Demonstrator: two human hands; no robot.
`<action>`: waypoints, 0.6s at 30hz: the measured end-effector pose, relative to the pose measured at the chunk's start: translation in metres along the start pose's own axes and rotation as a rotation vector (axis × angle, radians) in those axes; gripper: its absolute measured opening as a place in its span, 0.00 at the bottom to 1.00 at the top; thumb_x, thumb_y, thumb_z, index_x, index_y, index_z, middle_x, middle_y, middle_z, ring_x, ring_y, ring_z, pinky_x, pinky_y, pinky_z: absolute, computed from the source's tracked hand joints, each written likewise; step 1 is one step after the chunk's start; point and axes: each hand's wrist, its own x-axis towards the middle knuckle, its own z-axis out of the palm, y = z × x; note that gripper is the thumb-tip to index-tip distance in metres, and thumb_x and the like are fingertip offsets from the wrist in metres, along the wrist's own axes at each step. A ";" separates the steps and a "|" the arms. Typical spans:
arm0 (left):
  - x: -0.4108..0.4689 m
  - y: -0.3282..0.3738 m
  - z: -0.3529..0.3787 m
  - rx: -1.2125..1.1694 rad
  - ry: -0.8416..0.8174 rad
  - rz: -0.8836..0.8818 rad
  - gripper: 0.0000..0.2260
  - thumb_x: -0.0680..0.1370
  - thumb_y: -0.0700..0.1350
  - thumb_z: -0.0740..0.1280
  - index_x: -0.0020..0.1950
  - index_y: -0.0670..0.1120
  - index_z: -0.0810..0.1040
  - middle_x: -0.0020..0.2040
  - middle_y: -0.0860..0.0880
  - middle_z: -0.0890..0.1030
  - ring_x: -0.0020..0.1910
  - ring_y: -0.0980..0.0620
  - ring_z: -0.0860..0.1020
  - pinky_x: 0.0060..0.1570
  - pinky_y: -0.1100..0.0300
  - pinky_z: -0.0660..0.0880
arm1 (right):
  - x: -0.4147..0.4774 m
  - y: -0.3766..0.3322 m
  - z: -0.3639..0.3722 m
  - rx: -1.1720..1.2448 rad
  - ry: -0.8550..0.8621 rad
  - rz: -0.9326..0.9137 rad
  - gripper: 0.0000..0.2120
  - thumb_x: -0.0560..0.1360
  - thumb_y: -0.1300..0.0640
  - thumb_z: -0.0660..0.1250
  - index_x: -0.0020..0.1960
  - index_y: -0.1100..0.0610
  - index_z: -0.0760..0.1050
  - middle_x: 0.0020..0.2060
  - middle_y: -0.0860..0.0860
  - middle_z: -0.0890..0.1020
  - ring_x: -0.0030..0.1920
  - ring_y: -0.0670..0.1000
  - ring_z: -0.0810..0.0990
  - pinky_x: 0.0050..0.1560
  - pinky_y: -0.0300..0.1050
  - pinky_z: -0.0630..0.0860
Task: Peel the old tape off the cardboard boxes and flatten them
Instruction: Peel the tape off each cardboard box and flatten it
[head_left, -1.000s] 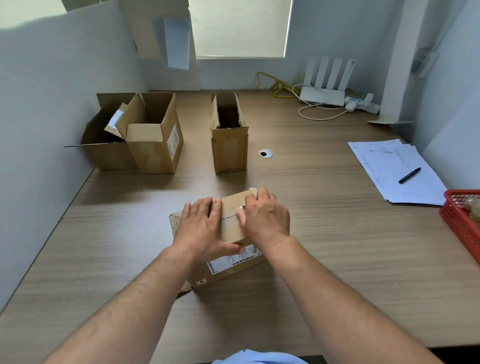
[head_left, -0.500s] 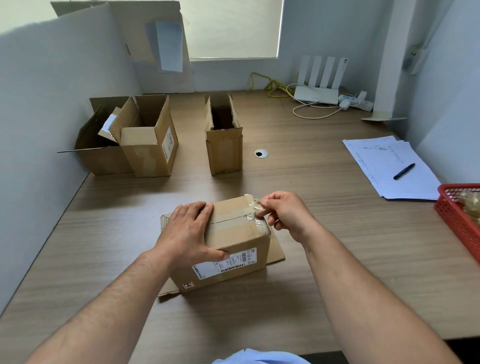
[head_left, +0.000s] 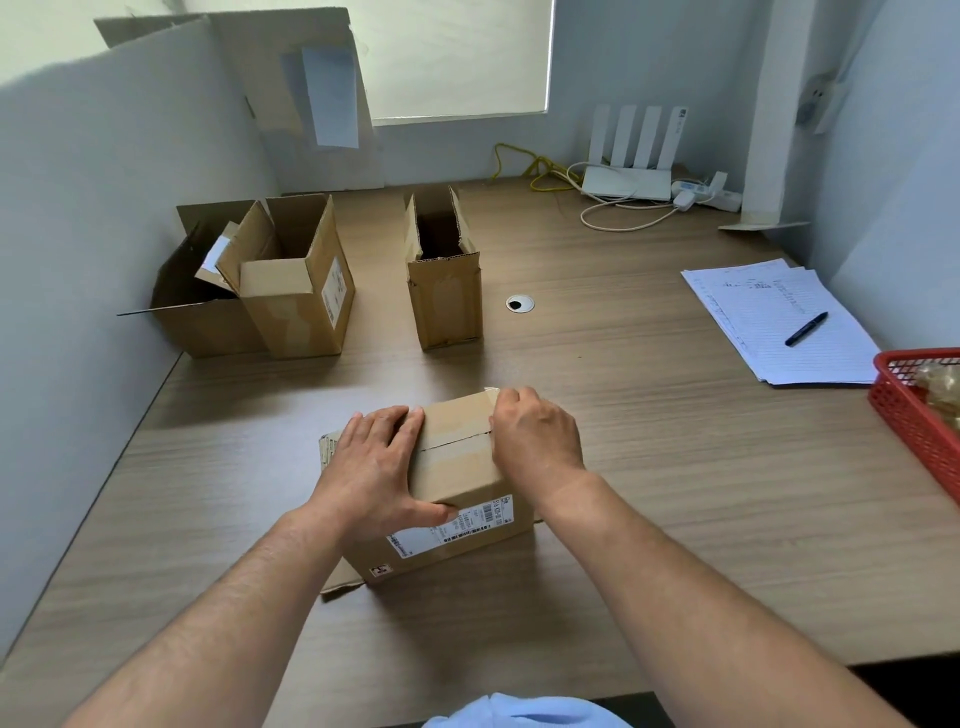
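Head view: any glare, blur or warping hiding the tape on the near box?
Head view: soft daylight from the window, no glare on the box; its label slightly blurred; wide-angle warping toward the frame edges; right hand hides the box's right edge.

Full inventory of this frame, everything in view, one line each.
taped box: 1, brown, desk front centre, under both hands
open boxes: 3, brown, back left, upright
flat cardboard: 1, brown, leaning on back wall
router: 1, white, back right
cables: several, yellow and white, by router
papers: 1 stack, white, right
pen: 1, black, on papers
basket: 1, red, right edge
grommet: 1, silver, mid-desk
desk: 1, wood-grain
left hand: flat on box top
right hand: box's right top edge, fingers curled
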 end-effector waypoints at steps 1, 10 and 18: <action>0.000 -0.003 0.000 -0.006 -0.004 -0.003 0.55 0.62 0.77 0.62 0.79 0.50 0.44 0.77 0.51 0.52 0.75 0.51 0.47 0.74 0.53 0.38 | 0.001 0.004 -0.001 0.114 -0.023 0.068 0.10 0.80 0.59 0.57 0.55 0.62 0.73 0.49 0.57 0.79 0.47 0.57 0.79 0.41 0.45 0.69; 0.010 0.012 -0.001 0.010 -0.053 0.039 0.58 0.58 0.82 0.55 0.78 0.54 0.37 0.79 0.49 0.44 0.77 0.50 0.41 0.73 0.49 0.34 | -0.001 0.021 -0.004 1.328 -0.349 0.555 0.04 0.78 0.63 0.61 0.53 0.62 0.71 0.32 0.54 0.78 0.24 0.46 0.73 0.22 0.40 0.71; 0.016 0.019 0.007 0.022 0.029 0.028 0.56 0.57 0.81 0.55 0.78 0.56 0.44 0.77 0.50 0.53 0.76 0.51 0.49 0.74 0.50 0.39 | -0.003 0.019 0.002 0.600 -0.222 0.214 0.13 0.79 0.47 0.59 0.38 0.50 0.72 0.44 0.48 0.72 0.44 0.49 0.74 0.44 0.44 0.69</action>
